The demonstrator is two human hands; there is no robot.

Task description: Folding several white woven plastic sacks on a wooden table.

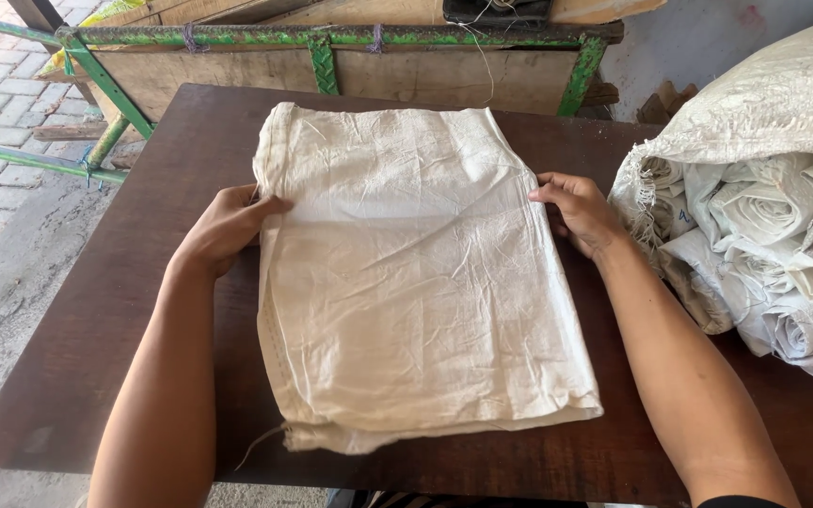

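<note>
- Left hand (223,229) is pinching the left edge of the cream woven fabric sack (416,282), fingertips curled over the hem, thumb on top.
- Right hand (581,212) is resting on the sack's right edge, fingers narrow and bent, pressing more than gripping; can't tell if any cloth is tucked under them.
- Sack is lying folded flat between the two hands on the dark brown wooden desk (96,348), its open end toward the body.
- Doing it well, as I judge it: keeping both hands level on opposite edges, pulling taut outward so creases are flattening before any layer is moving.
- Count: one sack under the hands; one big white woven bag (783,103) just right of the right hand, roughly six or seven rolled sacks (783,235) showing in it, exact number unclear.
- One green-framed wooden cart (331,66) sitting beyond both hands.
</note>
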